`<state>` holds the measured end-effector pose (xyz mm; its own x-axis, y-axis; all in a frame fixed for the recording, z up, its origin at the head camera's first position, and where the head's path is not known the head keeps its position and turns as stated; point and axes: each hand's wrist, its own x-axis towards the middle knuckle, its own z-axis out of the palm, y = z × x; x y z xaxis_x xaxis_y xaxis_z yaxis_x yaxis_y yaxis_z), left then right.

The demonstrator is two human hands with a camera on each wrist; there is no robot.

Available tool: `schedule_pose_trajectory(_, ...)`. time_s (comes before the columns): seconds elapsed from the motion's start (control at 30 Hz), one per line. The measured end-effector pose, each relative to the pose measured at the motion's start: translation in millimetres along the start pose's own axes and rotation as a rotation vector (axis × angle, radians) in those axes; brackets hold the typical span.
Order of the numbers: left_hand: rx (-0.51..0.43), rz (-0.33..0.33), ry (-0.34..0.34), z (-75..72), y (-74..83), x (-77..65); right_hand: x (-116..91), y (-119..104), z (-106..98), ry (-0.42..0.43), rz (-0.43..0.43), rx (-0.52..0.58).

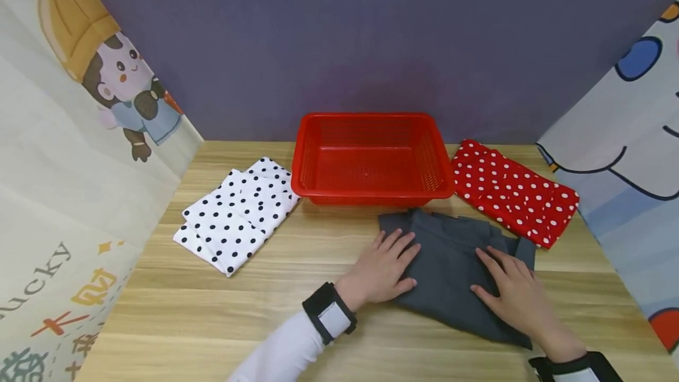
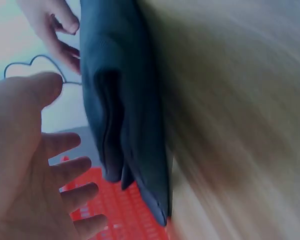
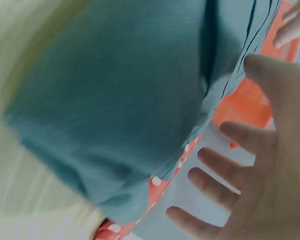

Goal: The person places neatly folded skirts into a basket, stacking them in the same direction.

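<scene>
A dark grey folded cloth (image 1: 451,270), likely a garment, lies on the table in front of the basket. My left hand (image 1: 383,267) is at its left edge with fingers spread. Over its right part is my right hand (image 1: 511,293), fingers also spread. In the left wrist view the folded layers of the grey cloth (image 2: 125,100) show side-on, with the left hand (image 2: 30,165) beside them. The right wrist view has the grey cloth (image 3: 120,100) next to the extended fingers of the right hand (image 3: 260,175). Neither hand grips anything.
A red plastic basket (image 1: 366,193) stands at the back middle. White cloth with black dots (image 1: 239,217) lies folded to its left. Red cloth with white dots (image 1: 514,190) lies to its right, close by the grey cloth. Printed curtains flank the wooden table (image 1: 212,311).
</scene>
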<state>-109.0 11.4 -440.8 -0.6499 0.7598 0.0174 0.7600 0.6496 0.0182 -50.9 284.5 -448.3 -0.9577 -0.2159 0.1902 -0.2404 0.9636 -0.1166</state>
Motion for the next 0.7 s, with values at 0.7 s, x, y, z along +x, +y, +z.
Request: schedule_pose_trajectory(0.7, 0.059, -0.023, -0.027, 14.5, 8.1, -0.3, -6, 4, 11, -0.194, 0.108, 0.020)
